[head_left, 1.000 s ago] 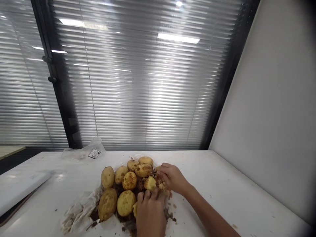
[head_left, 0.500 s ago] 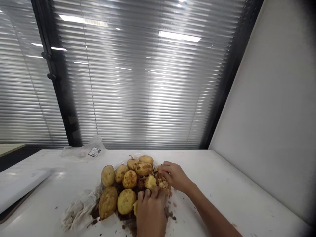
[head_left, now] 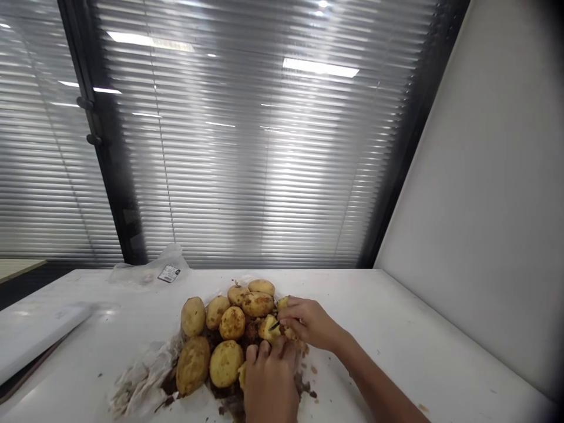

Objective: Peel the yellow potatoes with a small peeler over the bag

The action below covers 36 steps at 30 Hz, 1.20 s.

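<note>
My left hand lies palm down with its fingers curled against the near side of a peeled, yellow potato. My right hand pinches a thin, dark tool, its narrow end over that potato; the handle is hidden in my fingers. Another yellow piece pokes out left of my left hand. Close by are a half-peeled round potato, a brown-stained potato and a large unpeeled potato. Beyond my right fingertips sits a small yellow piece.
More potatoes crowd the far side of the heap. Dark scraps and crumpled, soiled white material surround it on the white table. A clear bag with a label lies at the back, a white panel at left.
My right hand has drawn slightly nearer, bringing the tool from the potato's far side onto its top. The left hand stays nearly still.
</note>
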{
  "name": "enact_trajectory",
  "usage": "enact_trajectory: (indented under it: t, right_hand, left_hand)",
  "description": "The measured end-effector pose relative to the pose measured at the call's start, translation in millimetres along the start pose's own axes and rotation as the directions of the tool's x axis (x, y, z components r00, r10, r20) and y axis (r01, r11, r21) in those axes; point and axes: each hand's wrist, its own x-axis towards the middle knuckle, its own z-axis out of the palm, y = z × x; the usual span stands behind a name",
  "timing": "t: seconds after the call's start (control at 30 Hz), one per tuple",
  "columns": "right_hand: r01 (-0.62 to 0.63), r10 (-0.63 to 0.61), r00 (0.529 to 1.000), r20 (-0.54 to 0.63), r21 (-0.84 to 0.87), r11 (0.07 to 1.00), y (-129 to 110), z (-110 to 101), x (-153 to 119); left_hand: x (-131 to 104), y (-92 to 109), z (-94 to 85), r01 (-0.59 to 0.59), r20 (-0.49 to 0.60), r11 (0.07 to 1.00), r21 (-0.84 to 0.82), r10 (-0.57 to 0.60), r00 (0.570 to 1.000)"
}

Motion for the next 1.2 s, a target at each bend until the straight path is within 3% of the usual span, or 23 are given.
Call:
enact_trajectory:
  t: [0.47, 0.57, 0.7, 0.87, 1.07, 1.2]
  right_hand:
    - [-0.060, 0.046, 0.997, -0.055, -0.284, 0.957, -3, 9, -3]
    - [-0.135, 0.100, 0.987, -0.125, -0.314, 0.940, 1, 5, -2]
    - [-0.178, 0.136, 0.973, -0.184, -0.235, 0.955, 5, -3, 0]
    - [-0.003, 0.003, 1.000, 0.004, -0.029, 1.000, 0, 1, 1]
    - [-0.084, 0.077, 0.994, -0.082, -0.087, 0.993, -2, -1, 3]
    - [-0.024, 0.024, 1.000, -0.010, -0.014, 1.000, -1, -3, 2]
  left_hand:
    - [0, -3, -1.4, -0.018, 0.004, 1.000, 0.016, 0.018, 1.000]
    - [0, -1, -2.7, -0.013, -0.004, 1.000, 0.017, 0.013, 1.000]
    - [0, 0, -1.0, 0.003, -0.006, 0.999, 0.032, -0.003, 1.000]
    - [1, -1, 1.6, -0.003, -0.044, 0.999, 0.052, 0.005, 0.999]
    - [1, -3, 1.5, -0.015, -0.039, 0.999, 0.040, 0.017, 0.999]
    - [1, -3, -0.2, -0.027, -0.028, 0.999, 0.032, 0.028, 0.999]
